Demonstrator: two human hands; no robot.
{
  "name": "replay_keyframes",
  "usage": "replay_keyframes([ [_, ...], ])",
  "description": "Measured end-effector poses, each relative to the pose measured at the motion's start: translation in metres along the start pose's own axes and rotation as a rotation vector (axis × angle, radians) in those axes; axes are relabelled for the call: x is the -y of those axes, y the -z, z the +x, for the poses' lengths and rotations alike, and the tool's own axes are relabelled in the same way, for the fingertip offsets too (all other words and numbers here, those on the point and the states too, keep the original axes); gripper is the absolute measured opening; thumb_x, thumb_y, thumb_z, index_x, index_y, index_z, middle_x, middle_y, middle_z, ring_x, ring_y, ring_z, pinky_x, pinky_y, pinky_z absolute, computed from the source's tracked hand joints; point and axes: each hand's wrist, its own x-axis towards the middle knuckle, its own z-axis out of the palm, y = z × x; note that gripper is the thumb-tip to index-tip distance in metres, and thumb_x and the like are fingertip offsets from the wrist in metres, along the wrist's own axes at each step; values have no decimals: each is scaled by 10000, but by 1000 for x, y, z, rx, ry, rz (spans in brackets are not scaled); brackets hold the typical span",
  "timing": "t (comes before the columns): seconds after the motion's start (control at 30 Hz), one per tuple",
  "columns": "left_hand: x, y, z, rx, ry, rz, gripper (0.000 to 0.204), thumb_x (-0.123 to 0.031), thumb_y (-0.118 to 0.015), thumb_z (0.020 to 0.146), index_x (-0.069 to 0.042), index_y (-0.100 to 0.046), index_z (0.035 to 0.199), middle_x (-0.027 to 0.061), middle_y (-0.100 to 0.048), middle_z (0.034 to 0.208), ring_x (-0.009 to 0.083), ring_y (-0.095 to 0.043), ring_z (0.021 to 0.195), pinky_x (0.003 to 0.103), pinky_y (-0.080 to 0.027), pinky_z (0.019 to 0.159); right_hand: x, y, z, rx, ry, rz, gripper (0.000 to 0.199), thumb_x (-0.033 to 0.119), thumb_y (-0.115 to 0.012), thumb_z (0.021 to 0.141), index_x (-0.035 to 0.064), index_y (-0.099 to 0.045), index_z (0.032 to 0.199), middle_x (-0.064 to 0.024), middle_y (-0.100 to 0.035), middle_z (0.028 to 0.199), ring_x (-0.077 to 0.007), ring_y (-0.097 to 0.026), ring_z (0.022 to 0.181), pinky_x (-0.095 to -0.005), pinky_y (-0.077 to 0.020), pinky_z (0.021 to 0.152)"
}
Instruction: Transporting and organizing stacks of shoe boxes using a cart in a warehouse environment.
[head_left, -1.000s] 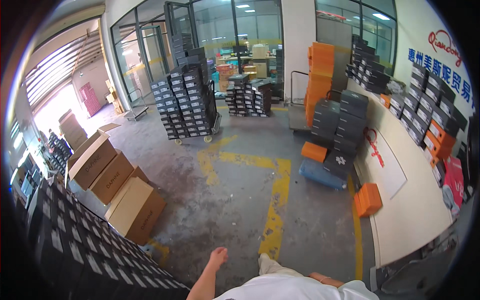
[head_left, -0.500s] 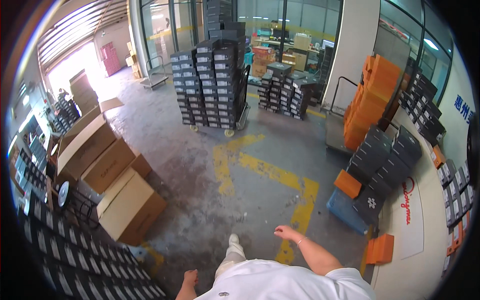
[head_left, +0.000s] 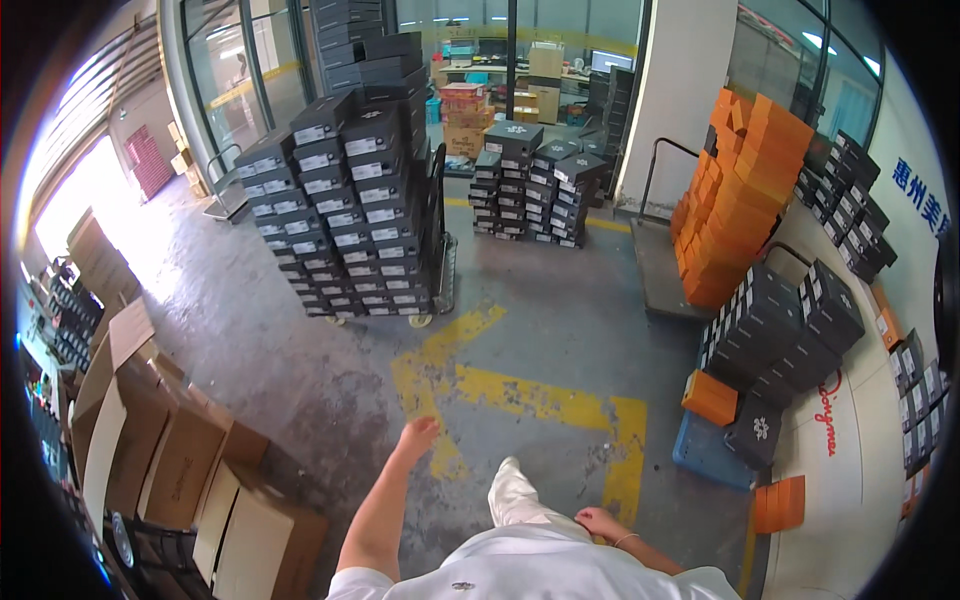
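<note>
- Black boxes (head_left: 350,200) stand stacked on a trolley (head_left: 449,272), far and left.
- Left hand (head_left: 420,436): half-curled, apparently empty; right hand (head_left: 602,523): loosely bent, seemingly empty.
- Stepping well likely means passing wide of the cartons (head_left: 185,458) at near left.

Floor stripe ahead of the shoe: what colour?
Floor stripe: yellow, worn in patches; best in head view.
</note>
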Motion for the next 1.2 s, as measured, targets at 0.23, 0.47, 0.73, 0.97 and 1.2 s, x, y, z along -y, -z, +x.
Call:
replay_keyframes([
  [0.23, -196, 28, 241, -45, -303, 220, 517, -348, -634, 778, -35, -499, 1167, 116, -626, 947, 207, -587, 840, 343, -464, 691, 92, 75, 147, 81, -143, -143, 319, 313, -579, 783, 43, -631, 945, -87, -651, 826, -172, -610, 695, -304, -481, 637],
  [0.47, -323, 106, 539, -234, -1208, 1263, 293, -272, -510, 850, -63, -583, 1042, 172, -595, 973, 341, -486, 1026, 378, -361, 903, 260, 80, 226, -347, 132, 329, 358, 323, -594, 804, 29, -596, 1007, -114, -650, 878, -206, -628, 758, -325, -482, 682],
  [0.73, -411, 128, 695, 36, -71, 30, 848, -486, -617, 757, -6, -231, 1341, 136, -391, 1280, 273, -447, 1091, 392, -403, 881, 279, -53, 198, -426, -661, 310, 336, 336, -531, 782, 54, -619, 942, -156, -626, 922, -316, -591, 845, -387, -463, 735],
  [0.97, -388, 54, 777, 219, -41, -232, 509, -443, -653, 758, -40, -491, 1023, 49, -548, 766, 95, -432, 534, 209, -376, 489, 366, -117, 253, -375, -480, 328, 378, 383, -518, 806, 82, -602, 1019, -150, -607, 999, -307, -574, 917, -383, -451, 793],
  [1.2, -379, 62, 745, 96, -94, -147, 359, -401, -600, 800, -52, -525, 844, 50, -563, 673, 99, -404, 411, 243, -341, 376, 424, -78, 296, -567, -291, 545, 323, 315, -549, 800, 63, -586, 999, -144, -619, 922, -292, -587, 838, -368, -456, 730],
])
